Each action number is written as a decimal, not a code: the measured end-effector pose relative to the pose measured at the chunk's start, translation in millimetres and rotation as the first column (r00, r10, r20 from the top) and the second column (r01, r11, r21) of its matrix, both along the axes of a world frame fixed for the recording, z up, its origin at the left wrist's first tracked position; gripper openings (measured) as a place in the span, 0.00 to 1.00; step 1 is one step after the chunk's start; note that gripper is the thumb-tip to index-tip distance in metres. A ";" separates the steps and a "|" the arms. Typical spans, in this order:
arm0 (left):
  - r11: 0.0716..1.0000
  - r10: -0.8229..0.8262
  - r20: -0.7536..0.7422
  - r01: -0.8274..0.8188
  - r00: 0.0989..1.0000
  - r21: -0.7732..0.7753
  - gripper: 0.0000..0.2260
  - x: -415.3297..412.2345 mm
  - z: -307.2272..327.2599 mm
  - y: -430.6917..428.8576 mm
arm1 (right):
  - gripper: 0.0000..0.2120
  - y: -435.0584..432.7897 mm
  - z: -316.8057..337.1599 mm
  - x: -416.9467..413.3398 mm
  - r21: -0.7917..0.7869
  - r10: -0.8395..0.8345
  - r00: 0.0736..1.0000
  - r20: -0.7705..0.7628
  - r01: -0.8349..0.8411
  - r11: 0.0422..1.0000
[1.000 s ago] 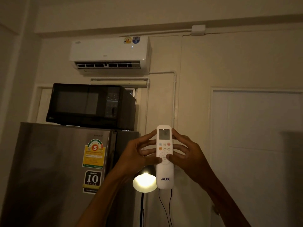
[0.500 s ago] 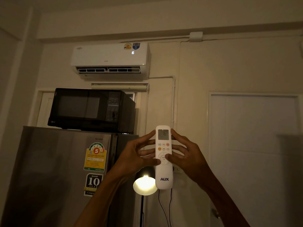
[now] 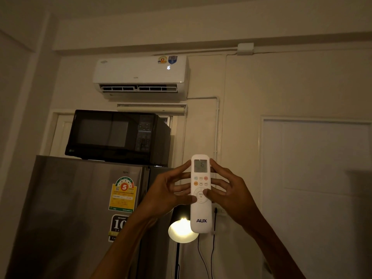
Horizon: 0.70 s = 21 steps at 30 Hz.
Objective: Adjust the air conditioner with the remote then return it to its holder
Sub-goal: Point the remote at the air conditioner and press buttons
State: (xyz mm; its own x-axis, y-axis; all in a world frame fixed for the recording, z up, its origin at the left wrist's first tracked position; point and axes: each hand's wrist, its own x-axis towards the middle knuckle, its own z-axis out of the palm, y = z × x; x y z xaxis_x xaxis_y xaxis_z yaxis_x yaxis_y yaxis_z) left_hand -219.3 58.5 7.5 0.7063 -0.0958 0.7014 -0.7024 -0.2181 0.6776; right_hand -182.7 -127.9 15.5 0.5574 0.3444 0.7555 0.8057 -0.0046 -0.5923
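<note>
A white AUX remote (image 3: pixel 201 214) stands upright in front of me, its small screen lit and facing me. My left hand (image 3: pixel 167 194) grips its left side, thumb resting on the round button pad. My right hand (image 3: pixel 229 192) grips its right side, thumb also on that pad. High on the wall hangs the white air conditioner (image 3: pixel 138 75), its louvre open and a lit number showing on its front at the right. No remote holder is in view.
A black microwave (image 3: pixel 116 135) sits on top of a steel fridge (image 3: pixel 80 208) at the left. A lit lamp (image 3: pixel 182 231) on a black pole stands below the remote, with cables hanging beside it. A white door (image 3: pixel 318 188) fills the right.
A lit number has appeared on the air conditioner's front panel. The view has tilted up a little. Both hands keep the remote in the same place.
</note>
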 end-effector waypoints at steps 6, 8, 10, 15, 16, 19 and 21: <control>1.000 0.021 0.024 -0.021 0.999 0.012 0.36 -2.1 1.4 6.2 | 0.32 8.7 0.7 2.3 0.002 0.013 1.000 -0.002 -0.013 1.000; 1.000 0.028 0.027 -0.028 0.999 0.013 0.36 -1.9 1.8 8.2 | 0.32 10.7 1.3 3.5 0.005 0.015 1.000 -0.001 -0.015 1.000; 0.999 0.035 0.030 -0.036 0.999 0.015 0.36 -1.6 1.7 10.4 | 0.32 13.3 1.5 3.7 0.002 0.011 1.000 0.004 -0.011 1.000; 0.998 0.049 0.028 -0.049 0.998 0.024 0.37 -1.3 0.2 16.6 | 0.31 19.6 1.3 2.2 -0.011 -0.008 1.000 0.009 0.008 1.000; 0.998 0.052 0.027 -0.053 0.998 0.027 0.37 -1.6 0.0 17.8 | 0.31 20.6 1.4 1.6 -0.014 -0.014 1.000 0.006 0.014 1.000; 0.997 0.070 0.028 -0.071 0.997 0.035 0.36 -2.3 0.2 20.8 | 0.32 23.0 1.8 -0.3 -0.019 -0.012 1.000 0.013 0.012 1.000; 0.996 0.076 0.026 -0.077 0.997 0.039 0.36 -2.4 0.6 22.4 | 0.31 24.3 2.3 -1.7 -0.017 -0.008 1.000 0.019 0.008 1.000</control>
State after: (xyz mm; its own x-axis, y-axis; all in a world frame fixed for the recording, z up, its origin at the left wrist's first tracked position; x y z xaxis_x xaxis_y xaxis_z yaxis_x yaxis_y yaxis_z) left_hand -221.7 80.9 8.1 0.6952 -0.0704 0.7154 -0.6989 -0.2988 0.6498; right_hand -184.4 -103.6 17.8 0.5459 0.3527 0.7600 0.8167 -0.0213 -0.5767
